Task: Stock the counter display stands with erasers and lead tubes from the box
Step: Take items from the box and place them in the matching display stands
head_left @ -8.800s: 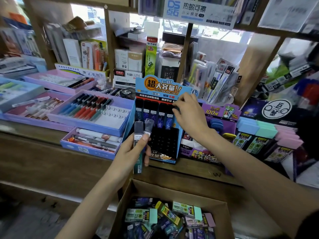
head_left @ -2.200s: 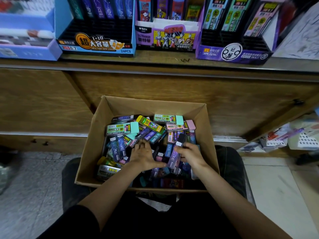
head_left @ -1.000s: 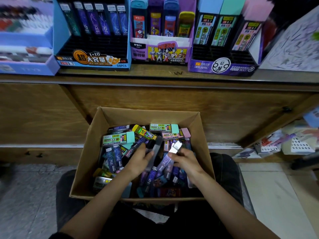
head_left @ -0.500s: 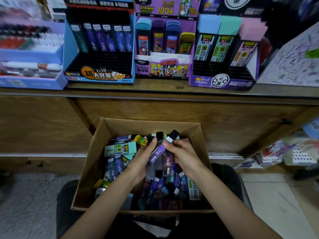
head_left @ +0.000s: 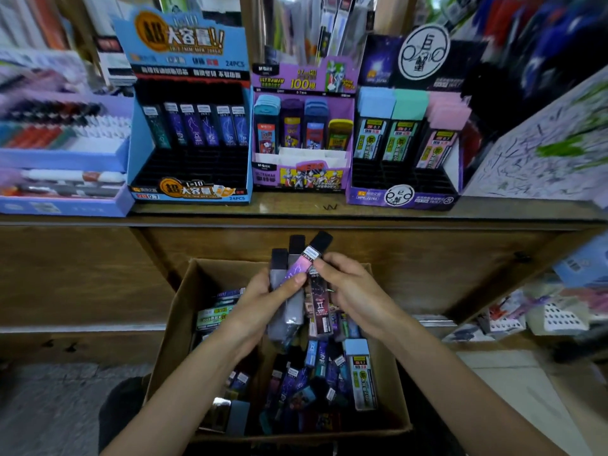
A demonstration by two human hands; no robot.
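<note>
A cardboard box [head_left: 174, 327] on my lap holds several lead tubes and erasers. Above it my left hand [head_left: 260, 301] grips a bundle of lead tubes [head_left: 289, 291] with black caps pointing up. My right hand [head_left: 352, 291] pinches a purple lead tube [head_left: 304, 261] that lies slanted across the top of the bundle. On the counter stand a blue display stand [head_left: 190, 189] with a back row of tubes, a purple Ultraman stand [head_left: 301, 176], and a dark purple stand [head_left: 403, 195] with pastel-topped tubes.
The wooden counter edge [head_left: 296, 218] runs across above the box. Blue pen trays [head_left: 59, 166] sit at left, a scribbled test sheet [head_left: 543, 159] at right. Loose stationery lies on a low shelf [head_left: 543, 317] at right.
Both hands have risen a little out of the box with the tubes. The camera has tilted up, showing more of the counter stands. The bundle in my left hand stands more upright.
</note>
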